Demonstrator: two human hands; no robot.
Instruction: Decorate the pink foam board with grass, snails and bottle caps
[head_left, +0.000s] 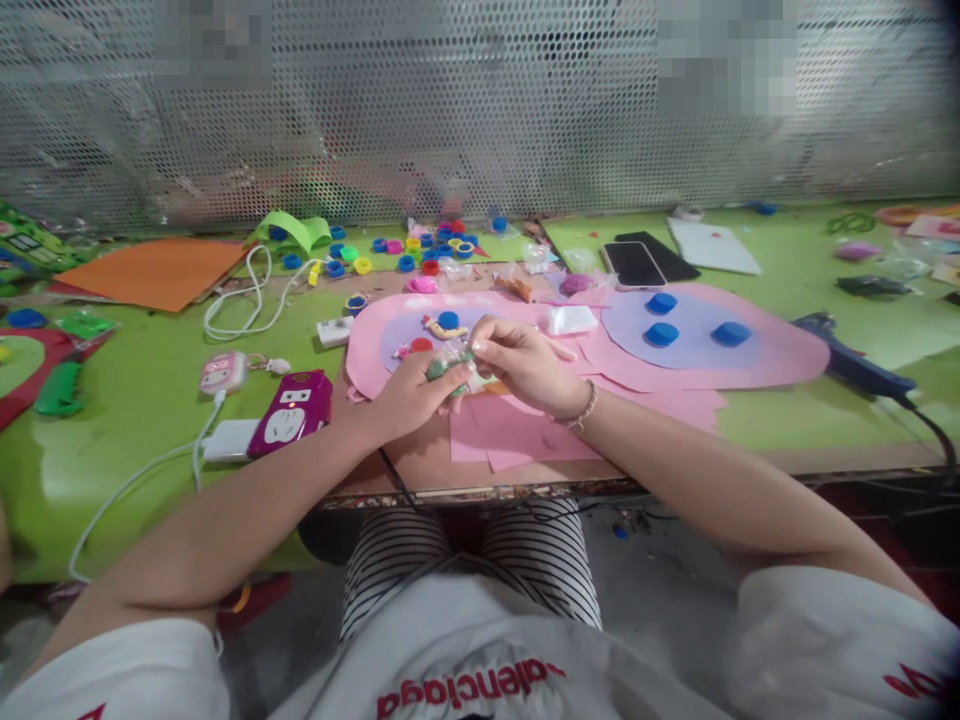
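Head view: near centre, a crinkled clear packet point(440, 369), green inside, is gripped by the curled left hand point(415, 396) and pinched by the right hand point(525, 366), fingertips closed, with smooth pink paper point(525, 435) spread at four o'clock.

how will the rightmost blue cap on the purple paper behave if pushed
The blue cap looks low and broad, so it would probably slide rather than tip, unless stuck to the purple paper, which I can't tell. Being round, it might roll if on edge. Looking small and plastic, it's likely light.
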